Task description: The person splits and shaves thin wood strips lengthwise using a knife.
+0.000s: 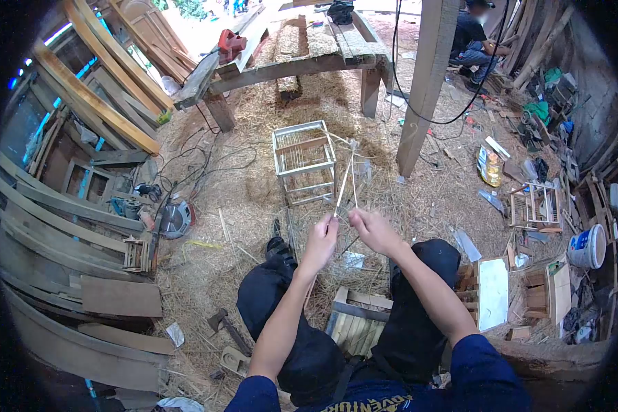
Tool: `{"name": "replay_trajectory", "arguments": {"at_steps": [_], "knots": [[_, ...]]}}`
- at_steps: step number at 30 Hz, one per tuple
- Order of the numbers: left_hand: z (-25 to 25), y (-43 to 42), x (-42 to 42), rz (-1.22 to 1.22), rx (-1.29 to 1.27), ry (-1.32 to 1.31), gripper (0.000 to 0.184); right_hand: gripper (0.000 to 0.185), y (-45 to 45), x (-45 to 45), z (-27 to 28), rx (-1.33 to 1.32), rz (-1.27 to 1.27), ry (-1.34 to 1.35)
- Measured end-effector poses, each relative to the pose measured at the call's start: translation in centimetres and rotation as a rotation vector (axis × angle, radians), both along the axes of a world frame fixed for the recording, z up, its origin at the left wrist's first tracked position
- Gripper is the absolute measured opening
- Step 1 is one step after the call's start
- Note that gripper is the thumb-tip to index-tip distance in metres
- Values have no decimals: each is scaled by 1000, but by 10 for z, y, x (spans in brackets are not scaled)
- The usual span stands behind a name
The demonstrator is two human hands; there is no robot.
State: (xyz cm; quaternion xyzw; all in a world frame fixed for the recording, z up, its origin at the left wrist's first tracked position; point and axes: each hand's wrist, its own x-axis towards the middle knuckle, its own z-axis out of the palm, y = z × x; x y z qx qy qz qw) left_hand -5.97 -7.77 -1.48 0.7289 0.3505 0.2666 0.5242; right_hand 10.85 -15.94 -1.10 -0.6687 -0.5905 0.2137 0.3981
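Note:
Pale thin strands (344,184) run between my hands and the far side of a small wooden stool frame (306,166) that stands on the floor ahead. More strands are strung across the frame's top, beside a darker wooden slat (302,149). My left hand (319,242) is closed, pinching a strand between thumb and fingers. Close beside it, my right hand (375,232) is also closed on a strand. Both hands hover above the floor between my knees and the frame. Below me, between my legs, shows a low slatted wooden seat (353,326).
Shavings cover the floor. A workbench (302,66) stands ahead, near a wooden post (429,82). Left lie a circular saw (177,218), cables and a hatchet (228,329). Right are small stools (537,206) and a white bucket (588,247). Another person (475,44) squats at far right.

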Motion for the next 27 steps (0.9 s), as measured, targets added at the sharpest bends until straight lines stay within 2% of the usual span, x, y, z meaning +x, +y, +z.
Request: {"name": "replay_trajectory", "arguments": {"at_steps": [5,8,11,14,15,16,18,19,22,23,25,27], "knots": [[-20,0,2,29,-41,-47,29,37,-6,-1,16,20,13,-62],[-6,-1,3,-22,-107,-23,28,36,-10,0,22,114,-36,-121],[16,-10,7,-60,-123,-48,28,36,-10,10,16,141,-84,-350],[28,-20,3,-132,-177,-73,23,39,-3,29,25,308,-379,-334],[29,-22,1,-168,-208,-74,21,41,-1,43,25,288,-518,-278],[25,-22,1,-188,-134,-62,22,43,-1,56,26,266,-657,-218],[16,-23,1,-228,6,-34,23,44,-8,66,28,224,-673,-302],[15,-24,-2,-233,-33,-45,23,45,-11,67,30,202,-680,-348],[21,-23,-7,-196,-67,-54,24,43,-11,53,20,121,-624,-282],[26,-24,-9,-159,-32,-28,24,41,-10,40,15,288,-547,-170],[21,-24,-11,-110,1,36,25,38,-13,18,2,162,-357,-384],[6,-21,-9,-95,139,107,24,38,-12,-12,-11,150,-192,-407]]}}
